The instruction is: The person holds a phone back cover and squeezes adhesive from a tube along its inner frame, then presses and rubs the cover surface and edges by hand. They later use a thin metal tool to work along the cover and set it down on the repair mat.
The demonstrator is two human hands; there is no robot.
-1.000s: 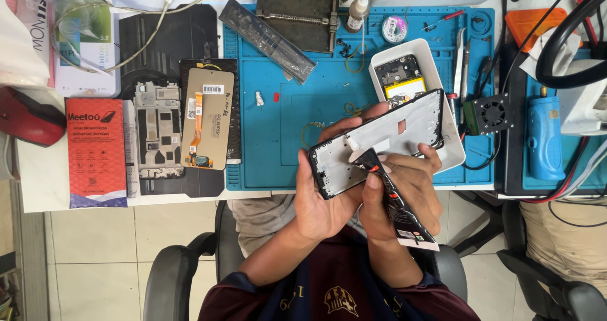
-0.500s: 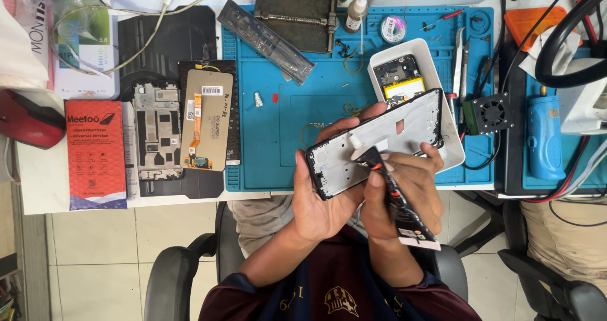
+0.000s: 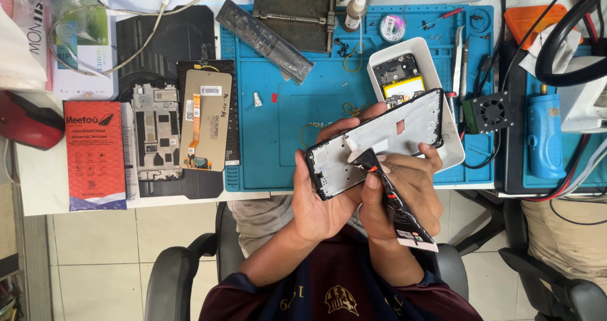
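Observation:
My left hand (image 3: pixel 319 201) grips a black phone frame (image 3: pixel 379 141) from below, tilted with its pale inner side up, held just above the near edge of the blue work mat (image 3: pixel 284 119). My right hand (image 3: pixel 404 188) holds a black glue tube (image 3: pixel 395 207) with a red band. The tube's white nozzle touches the inside of the frame near its lower left part. A white tray (image 3: pixel 436 87) with a phone board and yellow battery lies just behind the frame.
Left of the mat lie a phone screen back (image 3: pixel 205 128), a metal midframe (image 3: pixel 155 131) and a red box (image 3: pixel 95 153). Tweezers (image 3: pixel 458 62), a small fan (image 3: pixel 487 112), a blue tool (image 3: pixel 545 134), a solder reel (image 3: pixel 392 27) and a metal clamp (image 3: pixel 297 18) surround the mat. Chair arms (image 3: pixel 171 270) sit below.
The frame and both hands stay nearly in place. The tube's nozzle has shifted slightly along the inside of the frame.

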